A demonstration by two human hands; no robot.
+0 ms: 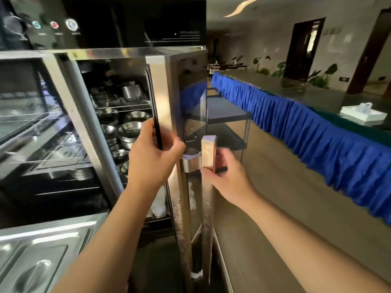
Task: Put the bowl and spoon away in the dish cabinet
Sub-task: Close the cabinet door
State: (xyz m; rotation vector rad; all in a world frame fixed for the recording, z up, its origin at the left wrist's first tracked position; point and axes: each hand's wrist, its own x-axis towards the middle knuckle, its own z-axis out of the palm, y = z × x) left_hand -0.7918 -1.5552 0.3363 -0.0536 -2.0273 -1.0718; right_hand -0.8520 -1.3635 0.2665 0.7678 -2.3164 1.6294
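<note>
The steel dish cabinet (88, 53) stands on the left with its right door (163, 92) swung partly open. My left hand (152, 153) grips the door's inner edge, fingers wrapped around it. My right hand (224, 172) is closed around the long vertical steel door handle (208, 153) from the outer side. Inside, wire shelves hold several stacked steel bowls (129, 132). I cannot pick out a spoon. Neither hand carries a bowl or a spoon.
A black control panel (69, 24) with round buttons tops the cabinet. Steel tray lids (36, 265) lie at the lower left. Behind the door stands a dark shelf cart (228, 115). A long counter with a blue skirt (317, 134) and a white tissue box (361, 115) runs along the right.
</note>
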